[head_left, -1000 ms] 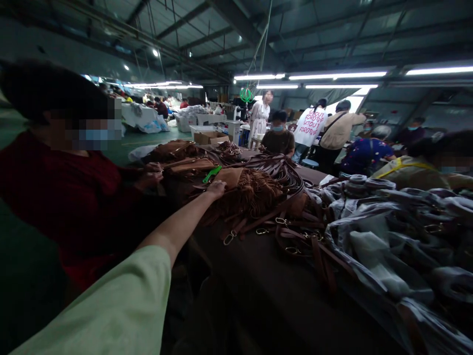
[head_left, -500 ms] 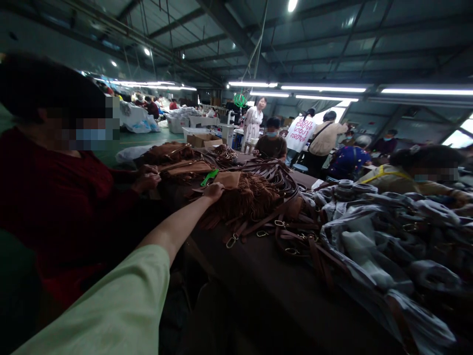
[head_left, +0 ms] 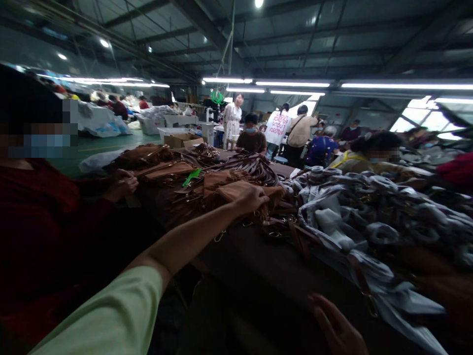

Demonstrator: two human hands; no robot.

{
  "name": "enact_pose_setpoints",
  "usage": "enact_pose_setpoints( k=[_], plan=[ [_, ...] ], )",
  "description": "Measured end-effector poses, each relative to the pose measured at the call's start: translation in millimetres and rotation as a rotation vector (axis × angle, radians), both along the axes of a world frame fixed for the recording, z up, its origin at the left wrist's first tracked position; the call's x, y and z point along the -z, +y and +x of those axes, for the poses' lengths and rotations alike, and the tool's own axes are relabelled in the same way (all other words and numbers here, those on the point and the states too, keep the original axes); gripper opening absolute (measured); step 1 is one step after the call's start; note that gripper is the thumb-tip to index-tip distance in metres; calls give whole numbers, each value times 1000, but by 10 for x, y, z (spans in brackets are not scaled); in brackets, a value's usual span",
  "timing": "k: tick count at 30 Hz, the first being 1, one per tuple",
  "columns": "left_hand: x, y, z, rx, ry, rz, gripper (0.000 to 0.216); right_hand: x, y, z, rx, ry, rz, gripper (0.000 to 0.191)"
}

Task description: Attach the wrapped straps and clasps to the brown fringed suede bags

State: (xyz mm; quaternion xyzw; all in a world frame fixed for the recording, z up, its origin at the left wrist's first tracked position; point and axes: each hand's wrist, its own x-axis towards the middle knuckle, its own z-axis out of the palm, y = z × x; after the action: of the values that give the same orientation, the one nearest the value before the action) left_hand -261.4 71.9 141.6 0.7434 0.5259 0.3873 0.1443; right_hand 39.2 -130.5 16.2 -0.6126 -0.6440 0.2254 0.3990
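Note:
My left arm, in a pale green sleeve, stretches over the dark table (head_left: 258, 266). My left hand (head_left: 252, 199) is closed on the edge of a brown suede-like fringed bag (head_left: 231, 191), whose fringe lies toward the right. Beneath and behind it are more brown fringed pieces (head_left: 212, 180) and a bundle of brown straps (head_left: 264, 170) with gold-coloured clasps. A bright green flat tool (head_left: 191, 176) rests on the pile to the left. At the bottom edge my right hand (head_left: 338, 328) shows in part, fingers stretched out, holding nothing visible.
A heap of plastic-wrapped coiled straps (head_left: 382, 232) covers the table's right side. On my left sits a co-worker in dark red (head_left: 33, 207), hands near the pile's edge. A cardboard box (head_left: 181, 140) and several other people are beyond the table.
My left hand has moved right with the fringed bag, away from the green tool. My right hand has entered at the bottom. The view has turned right.

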Motion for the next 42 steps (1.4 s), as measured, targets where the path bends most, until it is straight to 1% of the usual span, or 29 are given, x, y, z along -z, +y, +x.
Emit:
enact_pose_setpoints(
  k=[1, 2, 3, 4, 6, 8, 9, 11, 13, 15, 17, 18, 21, 22, 23, 26, 29, 31, 33, 35, 37, 39, 41, 42],
  plan=[
    [172, -162, 316, 31, 7, -8, 22, 16, 141, -58, -10, 74, -39, 51],
    [357, -323, 609, 59, -1, -67, 21, 28, 270, -103, -69, 297, -149, 60],
    [544, -472, 872, 104, -27, -157, 22, 38, 379, -132, -97, 484, -225, 67],
    [719, -601, 1102, 138, -61, -254, 23, 48, 462, -145, -99, 586, -272, 68],
    [995, -784, 1468, 193, -109, -318, 25, 69, 545, -117, -63, 709, -312, 65],
    [1142, -876, 1724, 225, -150, -331, 25, 95, 544, -26, -13, 740, -330, 58],
    [1169, -900, 1817, 253, -169, -332, 25, 107, 530, 39, 12, 745, -340, 56],
    [1157, -933, 1937, 363, -207, -343, 24, 123, 506, 189, 55, 744, -354, 54],
    [1099, -970, 1969, 487, -233, -355, 25, 122, 507, 341, 70, 728, -364, 50],
    [1039, -1024, 1919, 526, -219, -321, 25, 104, 523, 474, 50, 713, -359, 45],
    [1010, -1087, 1816, 500, -130, -233, 23, 78, 540, 577, 30, 725, -349, 39],
    [1012, -1117, 1757, 490, -66, -175, 27, 66, 546, 617, 19, 743, -347, 38],
    [1087, -1176, 1603, 490, 117, -7, 57, 52, 569, 701, -20, 799, -344, 37],
    [1126, -1179, 1567, 475, 156, 42, 62, 54, 583, 722, -23, 805, -336, 38],
    [1167, -1173, 1541, 453, 187, 81, 62, 58, 601, 740, -16, 801, -326, 38],
    [1266, -1124, 1517, 406, 269, 143, 43, 58, 653, 794, 53, 691, -292, 44],
    [1298, -1082, 1564, 396, 327, 165, 25, 34, 636, 856, 178, 432, -204, 53],
    [1295, -1082, 1613, 367, 341, 169, 20, 24, 565, 896, 272, 246, -153, 59],
    [1299, -1103, 1661, 355, 343, 169, 18, 32, 474, 924, 320, 93, -168, 64],
    [1322, -1132, 1702, 368, 340, 169, 17, 48, 400, 924, 328, -43, -219, 66],
    [1352, -1161, 1728, 388, 333, 161, 17, 35, 357, 885, 317, -136, -235, 68],
    [1350, -1189, 1726, 391, 313, 149, 16, -51, 325, 806, 309, -129, -186, 71],
    [1269, -1210, 1689, 362, 231, 148, 18, -229, 282, 702, 251, 15, -78, 72],
    [1190, -1214, 1660, 327, 146, 153, 19, -345, 256, 650, 201, 128, -1, 73]
  ],
)
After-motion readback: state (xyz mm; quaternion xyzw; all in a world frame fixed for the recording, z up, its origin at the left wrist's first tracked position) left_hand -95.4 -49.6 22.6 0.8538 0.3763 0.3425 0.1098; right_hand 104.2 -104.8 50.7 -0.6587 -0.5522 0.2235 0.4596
